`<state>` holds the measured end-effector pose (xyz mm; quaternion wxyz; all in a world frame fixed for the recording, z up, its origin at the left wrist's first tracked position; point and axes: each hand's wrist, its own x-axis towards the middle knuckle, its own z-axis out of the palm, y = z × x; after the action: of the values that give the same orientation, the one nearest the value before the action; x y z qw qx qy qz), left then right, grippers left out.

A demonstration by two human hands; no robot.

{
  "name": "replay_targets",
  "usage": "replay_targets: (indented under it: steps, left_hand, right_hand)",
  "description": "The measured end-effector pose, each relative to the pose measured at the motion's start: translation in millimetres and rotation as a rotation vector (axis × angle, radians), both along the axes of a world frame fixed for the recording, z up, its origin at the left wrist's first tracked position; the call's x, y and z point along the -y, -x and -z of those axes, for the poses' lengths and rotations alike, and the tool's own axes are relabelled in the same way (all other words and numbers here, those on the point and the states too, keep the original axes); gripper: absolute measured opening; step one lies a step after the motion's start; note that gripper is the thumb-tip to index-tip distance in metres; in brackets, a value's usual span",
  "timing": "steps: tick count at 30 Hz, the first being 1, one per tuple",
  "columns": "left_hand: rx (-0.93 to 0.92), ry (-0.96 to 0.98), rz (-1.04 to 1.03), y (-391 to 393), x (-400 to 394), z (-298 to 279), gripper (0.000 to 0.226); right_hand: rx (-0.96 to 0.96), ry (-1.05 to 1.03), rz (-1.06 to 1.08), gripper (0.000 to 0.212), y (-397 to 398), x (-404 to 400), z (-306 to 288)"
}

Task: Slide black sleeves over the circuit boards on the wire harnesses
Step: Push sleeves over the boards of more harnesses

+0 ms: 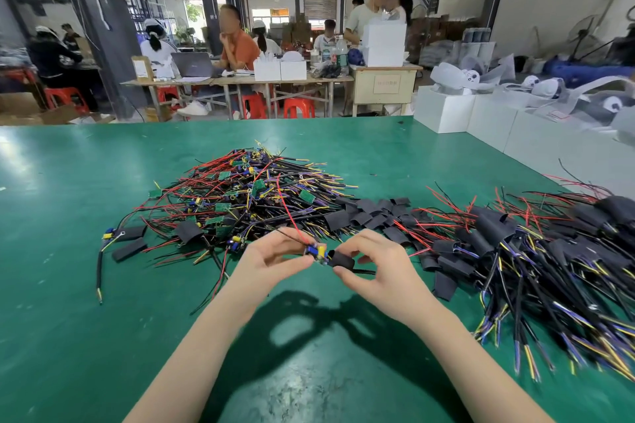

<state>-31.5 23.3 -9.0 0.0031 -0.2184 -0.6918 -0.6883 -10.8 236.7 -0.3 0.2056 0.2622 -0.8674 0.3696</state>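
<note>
Green, faintly scuffed matting covers the worktop (68, 251), its sheen catching overhead light. On it, straight ahead, lies a tangled heap of unsleeved harnesses (240, 196): thin red, black, yellow and blue wires bristling around small flat green boards. To the right spreads a pile of finished harnesses (536, 251), their boards hidden inside matte black tubing with striped wire ends fanning out. Between the two heaps sits a scatter of loose sleeves (364, 213), short flattened lengths of dull black tube. White boxes (446, 110) stand at the far right edge. Just above the worktop near its front, the left hand (271, 257) pinches a small circuit board (318, 252), studded with blue and yellow components, a red wire arcing up from it; that grip is clamped on the board. The right hand (374, 264) pinches a black sleeve (342, 261), its round open mouth touching the board's end.
</note>
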Motion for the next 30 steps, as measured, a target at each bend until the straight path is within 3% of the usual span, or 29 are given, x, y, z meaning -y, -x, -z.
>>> replay_targets:
  steps: [4,11,19,22,26,30]
  left_hand:
    - [-0.012,-0.006,0.053,-3.8,-5.3,0.1,0.028]
    - [0.036,-0.081,-0.056,-2.7,-11.4,1.4,0.021]
    - [0.087,-0.15,-0.047,-3.9,-16.4,3.1,0.006]
    - [0.09,-0.15,-0.041,-3.6,-12.9,2.7,0.016]
    - [0.087,-0.111,-0.044,-4.1,-10.9,1.2,0.011]
    - [0.063,-0.06,-0.082,-3.4,-10.0,0.3,0.026]
  right_hand:
    - [-0.002,0.024,-0.005,0.013,-0.5,-0.1,0.4]
    - [-0.063,0.099,0.048,0.013,-0.2,3.0,0.4]
    - [-0.1,-0.029,0.011,0.024,-2.1,1.7,2.3]
    - [-0.094,-0.036,0.01,0.026,-2.8,2.6,2.1]
    - [-0.065,-0.012,-0.005,0.026,-5.0,4.9,1.8]
    - [-0.026,0.039,-0.042,0.029,-6.0,5.4,0.1]
